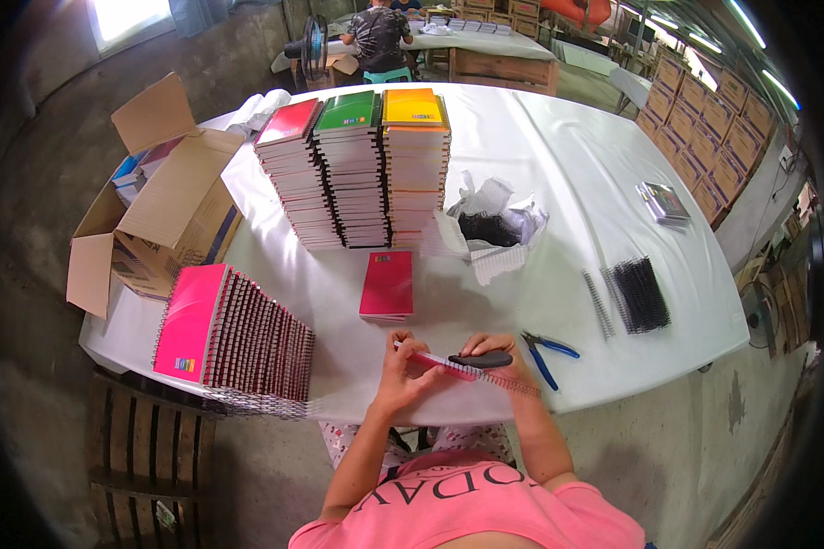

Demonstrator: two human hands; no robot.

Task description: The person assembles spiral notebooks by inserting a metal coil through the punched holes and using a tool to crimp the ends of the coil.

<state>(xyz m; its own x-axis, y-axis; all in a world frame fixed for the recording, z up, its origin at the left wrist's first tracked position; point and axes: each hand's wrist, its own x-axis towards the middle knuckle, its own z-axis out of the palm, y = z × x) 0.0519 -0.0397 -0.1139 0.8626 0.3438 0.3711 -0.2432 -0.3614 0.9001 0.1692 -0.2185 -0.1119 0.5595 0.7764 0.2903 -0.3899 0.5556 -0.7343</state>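
My left hand [406,371] is closed round a pink-covered notebook [453,371], held edge-on near the table's front edge. My right hand [496,350] grips a black oblong tool [485,360] against the notebook's spine; its exact kind cannot be made out. A dark spiral binding coil [515,384] runs along that spine and sticks out past its right end, below my right hand. Just right of that hand, blue-handled pliers [542,359] lie with their handles spread. Beyond my hands, a small pile of pink notebooks [386,285] lies flat.
Tall stacks of red, green and yellow notebooks [350,174] stand at the back. Pink bound notebooks [247,339] fill the left front. An open carton [169,215] stands far left. A bag of coils [490,229], loose black coils [638,293] and a small packet [663,203] lie rightward.
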